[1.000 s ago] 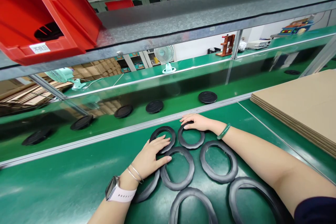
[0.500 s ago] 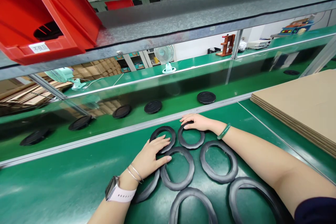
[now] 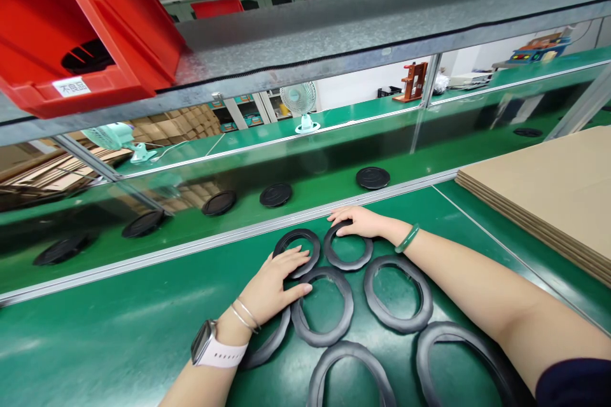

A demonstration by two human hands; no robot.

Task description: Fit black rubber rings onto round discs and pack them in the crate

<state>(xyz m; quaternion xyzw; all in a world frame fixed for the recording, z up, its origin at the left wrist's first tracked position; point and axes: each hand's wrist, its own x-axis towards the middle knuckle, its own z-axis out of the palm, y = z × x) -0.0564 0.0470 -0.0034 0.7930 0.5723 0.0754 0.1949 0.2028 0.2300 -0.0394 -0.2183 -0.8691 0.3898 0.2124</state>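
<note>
Several black rubber-looking rings lie flat on the green tabletop in front of me. My left hand (image 3: 279, 280) rests palm down with fingers stretched over the far left ring (image 3: 311, 241). Its thumb touches the rim of a nearer ring (image 3: 351, 305); another ring (image 3: 274, 346) is partly hidden under that hand. My right hand (image 3: 360, 222) is at the far right ring (image 3: 351, 263), fingers over the outer side and thumb inside, with the rim between them. Closer to me lie a ring (image 3: 426, 299) on the right and two larger-looking rings at the bottom edge.
Beyond a metal rail (image 3: 229, 233), several black round discs (image 3: 373, 178) sit on a green belt. Flat cardboard sheets (image 3: 548, 184) are stacked at the right. Above, a metal shelf (image 3: 310, 38) holds a red bin (image 3: 153, 44). A fan (image 3: 298, 98) stands farther back.
The black discs on the belt have shifted slightly to the left. Both hands and the rings on the tabletop stay practically where they were.
</note>
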